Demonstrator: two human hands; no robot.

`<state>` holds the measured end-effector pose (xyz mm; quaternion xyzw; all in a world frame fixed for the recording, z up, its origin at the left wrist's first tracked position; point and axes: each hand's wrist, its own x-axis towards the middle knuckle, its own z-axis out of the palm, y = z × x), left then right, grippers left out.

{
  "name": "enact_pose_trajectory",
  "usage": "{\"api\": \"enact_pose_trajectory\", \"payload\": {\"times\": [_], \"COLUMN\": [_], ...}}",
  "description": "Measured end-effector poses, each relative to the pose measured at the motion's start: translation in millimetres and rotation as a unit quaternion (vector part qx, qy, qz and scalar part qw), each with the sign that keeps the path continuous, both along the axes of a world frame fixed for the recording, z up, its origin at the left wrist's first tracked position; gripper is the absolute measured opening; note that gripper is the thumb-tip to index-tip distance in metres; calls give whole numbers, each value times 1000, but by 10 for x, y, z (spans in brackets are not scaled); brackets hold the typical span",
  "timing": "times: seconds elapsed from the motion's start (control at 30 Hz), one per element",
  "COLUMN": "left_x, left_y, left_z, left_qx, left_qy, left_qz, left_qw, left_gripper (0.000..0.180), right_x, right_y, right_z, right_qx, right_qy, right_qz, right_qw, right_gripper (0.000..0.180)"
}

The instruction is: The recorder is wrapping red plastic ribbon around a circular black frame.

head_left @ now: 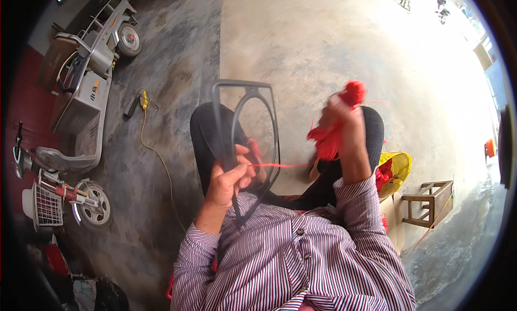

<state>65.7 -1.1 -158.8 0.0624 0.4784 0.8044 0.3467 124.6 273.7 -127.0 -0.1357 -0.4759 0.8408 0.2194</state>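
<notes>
My left hand (230,177) is closed round the lower left side of a dark grey frame (245,84), a rectangular outline with a curved inner ring, held upright above my lap. A red cord (274,165) stretches from the fingers of that hand toward the right. Above my right knee, my right hand (344,114) grips a bundle of red cord (327,142), whose loose strands hang below and whose knot-like top sticks out above the fist. Motion blurs the right hand and its bundle.
At the right, a yellow bag (399,170) with red material stands near a small wooden stool (431,203). A yellow connector on a cable (144,99) lies on the concrete floor to the left. Beyond it is a grey electric three-wheeler (89,101).
</notes>
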Motion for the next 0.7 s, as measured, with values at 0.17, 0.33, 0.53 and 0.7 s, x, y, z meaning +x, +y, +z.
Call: {"api": "enact_pose_trajectory", "payload": {"times": [0.17, 0.33, 0.53, 0.7], "left_x": [107, 126, 120, 112], "left_y": [126, 71, -45, -111], "left_z": [33, -4, -45, -85], "left_qx": [-27, -46, -20, 7], "left_qy": [45, 51, 30, 32], "left_qz": [-18, -17, 10, 15], "left_qw": [998, 997, 999, 999], "left_gripper": [32, 29, 32, 31], "right_x": [69, 103, 197, 233], "right_y": [-676, -730, -387, -304], "right_z": [-61, -167, -229, -363], "right_qx": [222, 216, 151, 179], "right_qy": [-138, -127, -120, -147], "right_qz": [300, 311, 218, 168], "right_qw": [918, 917, 957, 958], "right_gripper": [25, 21, 11, 13]}}
